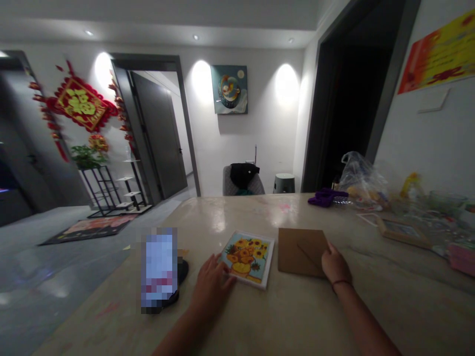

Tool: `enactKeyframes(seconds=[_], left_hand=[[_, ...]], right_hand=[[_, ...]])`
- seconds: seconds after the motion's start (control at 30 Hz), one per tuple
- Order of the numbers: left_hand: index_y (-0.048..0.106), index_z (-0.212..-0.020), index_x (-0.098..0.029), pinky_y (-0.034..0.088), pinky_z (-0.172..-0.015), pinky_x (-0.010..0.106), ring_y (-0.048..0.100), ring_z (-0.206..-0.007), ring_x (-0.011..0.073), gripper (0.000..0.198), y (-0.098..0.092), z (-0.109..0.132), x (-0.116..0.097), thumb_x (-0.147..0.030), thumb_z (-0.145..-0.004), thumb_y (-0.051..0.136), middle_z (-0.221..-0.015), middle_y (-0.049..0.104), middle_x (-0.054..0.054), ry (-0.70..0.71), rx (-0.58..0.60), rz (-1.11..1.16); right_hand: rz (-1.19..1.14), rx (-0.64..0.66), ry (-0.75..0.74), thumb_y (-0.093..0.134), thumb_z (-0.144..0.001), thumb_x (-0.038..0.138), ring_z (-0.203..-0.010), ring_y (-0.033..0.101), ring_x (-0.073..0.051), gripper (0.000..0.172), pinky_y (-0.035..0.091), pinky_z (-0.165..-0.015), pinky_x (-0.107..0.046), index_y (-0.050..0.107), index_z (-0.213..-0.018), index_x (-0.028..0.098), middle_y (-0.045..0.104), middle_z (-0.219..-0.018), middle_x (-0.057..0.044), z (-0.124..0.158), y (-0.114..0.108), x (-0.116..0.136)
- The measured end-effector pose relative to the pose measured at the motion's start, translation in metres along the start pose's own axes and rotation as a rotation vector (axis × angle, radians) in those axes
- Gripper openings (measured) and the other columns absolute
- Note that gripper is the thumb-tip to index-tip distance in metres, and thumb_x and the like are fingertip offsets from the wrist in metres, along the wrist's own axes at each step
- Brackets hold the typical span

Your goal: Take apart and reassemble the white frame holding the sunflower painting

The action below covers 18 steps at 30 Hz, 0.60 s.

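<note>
My left hand lies at the lower left edge of a small square sunflower painting, its fingertips touching the white border. The painting, showing yellow flowers in a vase on blue, rests flat on a pale polished stone tabletop. To its right is a brown kraft-paper envelope, lying flat with its flap side up. My right hand rests on the envelope's lower right corner. Neither hand appears to grip anything.
A pixelated phone leans on a black stand at the table's left. At the far right are a purple object, a plastic bag, a wood-framed picture and several pink items. A grey chair stands beyond the table.
</note>
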State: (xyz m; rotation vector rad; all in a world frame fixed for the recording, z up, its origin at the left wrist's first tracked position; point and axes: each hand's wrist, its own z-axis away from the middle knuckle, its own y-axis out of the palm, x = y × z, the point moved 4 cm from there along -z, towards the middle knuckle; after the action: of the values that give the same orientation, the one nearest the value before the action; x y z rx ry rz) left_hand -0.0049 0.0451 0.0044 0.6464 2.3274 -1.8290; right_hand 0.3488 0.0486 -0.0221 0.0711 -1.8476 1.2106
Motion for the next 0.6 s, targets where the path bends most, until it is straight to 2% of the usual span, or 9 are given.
enactKeyframes(seconds=[0.1, 0.2, 0.37, 0.5, 0.6], left_hand=[[0.058, -0.072, -0.02, 0.026, -0.102, 0.042, 0.031, -0.126, 0.0265, 0.011, 0.0, 0.0, -0.004, -0.029, -0.067, 0.059, -0.131, 0.045, 0.009, -0.009, 0.011, 0.047], [0.057, -0.068, -0.02, 0.029, -0.101, 0.041, 0.037, -0.123, 0.0249, 0.01, 0.003, 0.002, -0.008, -0.029, -0.068, 0.059, -0.128, 0.047, 0.01, 0.034, 0.035, 0.149], [0.056, -0.065, -0.02, 0.033, -0.098, 0.041, 0.042, -0.118, 0.0245, 0.009, 0.005, 0.006, -0.016, -0.027, -0.066, 0.061, -0.125, 0.051, 0.009, 0.075, 0.063, 0.239], [0.056, -0.068, -0.02, 0.033, -0.099, 0.041, 0.043, -0.117, 0.0237, 0.008, 0.003, 0.011, -0.025, -0.026, -0.067, 0.061, -0.124, 0.052, 0.008, 0.101, 0.078, 0.17], [0.056, -0.069, -0.02, 0.026, -0.101, 0.047, 0.042, -0.119, 0.0245, 0.008, 0.002, 0.014, -0.033, -0.027, -0.068, 0.06, -0.122, 0.054, 0.007, 0.116, 0.122, 0.093]], right_hand=[[0.105, 0.034, -0.016, 0.028, -0.077, 0.02, -0.087, 0.061, -0.029, 0.049, 0.043, -0.072, -0.04, 0.052, -0.118, 0.011, 0.061, -0.097, -0.022, 0.007, 0.001, 0.005], [0.289, 0.021, -0.039, 0.028, -0.079, 0.019, -0.082, 0.061, -0.03, 0.044, 0.042, -0.068, -0.041, 0.059, -0.11, 0.015, 0.06, -0.092, -0.023, 0.017, 0.002, 0.013], [0.509, -0.113, -0.161, 0.032, -0.082, 0.017, -0.091, 0.056, -0.03, 0.036, 0.04, -0.072, -0.04, 0.062, -0.102, 0.011, 0.057, -0.097, -0.023, 0.026, 0.002, 0.021], [0.51, -0.245, -0.365, 0.035, -0.084, 0.022, -0.107, 0.046, -0.033, 0.037, 0.033, -0.084, -0.046, 0.055, -0.113, 0.011, 0.052, -0.112, -0.023, 0.036, 0.008, 0.04], [0.436, -0.167, -0.584, 0.037, -0.085, 0.033, -0.116, 0.039, -0.03, 0.038, 0.025, -0.095, -0.046, 0.055, -0.114, 0.016, 0.05, -0.121, -0.017, 0.057, 0.02, 0.067]])
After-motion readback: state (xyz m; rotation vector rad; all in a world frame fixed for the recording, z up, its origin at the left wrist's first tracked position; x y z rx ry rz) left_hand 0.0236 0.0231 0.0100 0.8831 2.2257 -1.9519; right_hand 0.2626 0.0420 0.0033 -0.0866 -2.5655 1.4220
